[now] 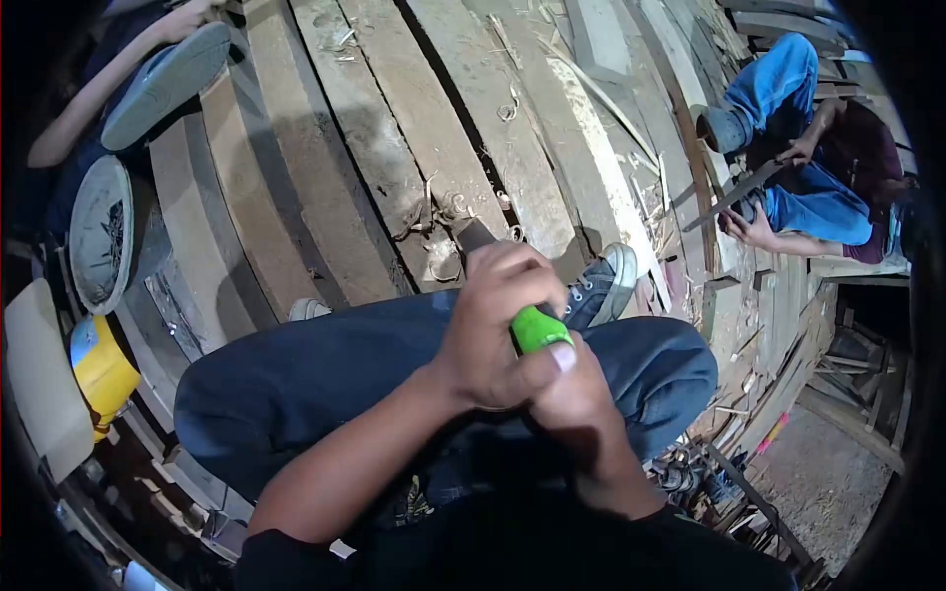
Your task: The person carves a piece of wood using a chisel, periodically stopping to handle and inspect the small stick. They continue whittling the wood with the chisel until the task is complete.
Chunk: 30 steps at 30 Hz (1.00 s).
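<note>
My left hand [507,315] is closed around a green-handled tool [539,331], its thumb lying across the handle. A short length of dark flat blade [476,234] sticks out beyond the knuckles towards the planks. I cannot make out what kind of blade it is. My right hand [583,386] presses in behind the left one at the handle's near end, its fingers mostly hidden. Curled wood shavings [434,222] lie on the planks by the blade. Both hands are held above my crossed legs [305,364].
Wooden planks [296,177] with dark gaps form the floor. At the right, a co-worker [818,187] in jeans holds a long blade. On the left are another person's arm [89,108], a sandal [168,89], an oval basin [101,236] and a yellow container [103,374].
</note>
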### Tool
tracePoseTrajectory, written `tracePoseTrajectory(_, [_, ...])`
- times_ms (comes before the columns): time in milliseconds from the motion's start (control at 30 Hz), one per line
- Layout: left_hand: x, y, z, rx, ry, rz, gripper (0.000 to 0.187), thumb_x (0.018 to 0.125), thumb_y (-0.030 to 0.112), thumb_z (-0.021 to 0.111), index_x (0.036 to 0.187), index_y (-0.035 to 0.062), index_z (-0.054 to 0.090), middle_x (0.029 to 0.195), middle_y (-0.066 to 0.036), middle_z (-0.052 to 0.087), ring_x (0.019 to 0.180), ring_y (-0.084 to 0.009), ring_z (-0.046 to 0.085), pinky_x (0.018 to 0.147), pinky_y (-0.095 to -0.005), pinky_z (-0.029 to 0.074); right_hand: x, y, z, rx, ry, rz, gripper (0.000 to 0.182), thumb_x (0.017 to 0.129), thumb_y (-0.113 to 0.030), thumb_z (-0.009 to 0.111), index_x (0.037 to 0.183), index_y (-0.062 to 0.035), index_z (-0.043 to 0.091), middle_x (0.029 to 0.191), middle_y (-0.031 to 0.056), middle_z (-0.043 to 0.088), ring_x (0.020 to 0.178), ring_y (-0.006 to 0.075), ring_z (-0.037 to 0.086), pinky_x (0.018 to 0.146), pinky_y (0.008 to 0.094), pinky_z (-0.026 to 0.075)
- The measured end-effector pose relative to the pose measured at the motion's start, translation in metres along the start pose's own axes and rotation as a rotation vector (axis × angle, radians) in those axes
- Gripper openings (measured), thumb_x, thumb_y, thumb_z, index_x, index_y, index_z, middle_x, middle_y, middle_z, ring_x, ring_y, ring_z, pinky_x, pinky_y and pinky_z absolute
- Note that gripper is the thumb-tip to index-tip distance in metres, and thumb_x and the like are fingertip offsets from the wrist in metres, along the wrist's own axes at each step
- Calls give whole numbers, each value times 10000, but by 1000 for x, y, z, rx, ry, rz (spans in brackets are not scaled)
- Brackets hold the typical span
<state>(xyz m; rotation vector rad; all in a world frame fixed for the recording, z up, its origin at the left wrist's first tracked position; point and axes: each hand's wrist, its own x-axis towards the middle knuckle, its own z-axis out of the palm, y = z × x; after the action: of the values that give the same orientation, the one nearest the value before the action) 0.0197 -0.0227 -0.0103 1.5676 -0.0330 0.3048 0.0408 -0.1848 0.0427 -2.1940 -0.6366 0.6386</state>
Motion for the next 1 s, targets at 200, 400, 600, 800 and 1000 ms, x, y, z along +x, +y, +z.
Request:
tracePoseTrajectory(200, [2,11,2,-77,-16,130,509,754,593,645,767,88,587,892,-111,559,897,-312,549,871,-448,359,2,4,4,89,-87,241,193,824,-184,687,961,-57,641,914,181,665,821,412,644,733,508,525])
tracePoseTrajectory(400, [-3,44,4,-40,-143,180,523,746,593,645,784,75,580,898,-137,549,861,-321,533,867,-433,337,9,-34,-19,417,-183,302,451,907,-309,614,1258,-32,554,1208,97,592,1172,203,577,998,327,460])
tracePoseTrajectory(600, [-1,53,-12,-7,-109,181,518,728,578,678,766,73,566,863,-103,526,829,-306,526,828,-432,330,24,-24,-13,183,-158,144,210,830,-256,657,870,-51,672,859,195,701,838,420,680,691,499,527])
tracePoseTrajectory(800, [-4,28,1,70,-62,117,483,706,547,697,773,82,582,867,-102,532,850,-296,529,852,-428,327,15,-32,-11,-54,-70,40,193,844,-223,639,900,-38,644,800,216,678,793,445,665,684,523,527])
tracePoseTrajectory(1000, [-3,6,-5,80,-57,55,483,714,583,682,790,113,602,895,-102,549,895,-289,546,876,-432,319,5,-4,-6,-204,-179,69,237,813,-211,677,961,-35,620,911,219,647,849,449,623,733,540,500])
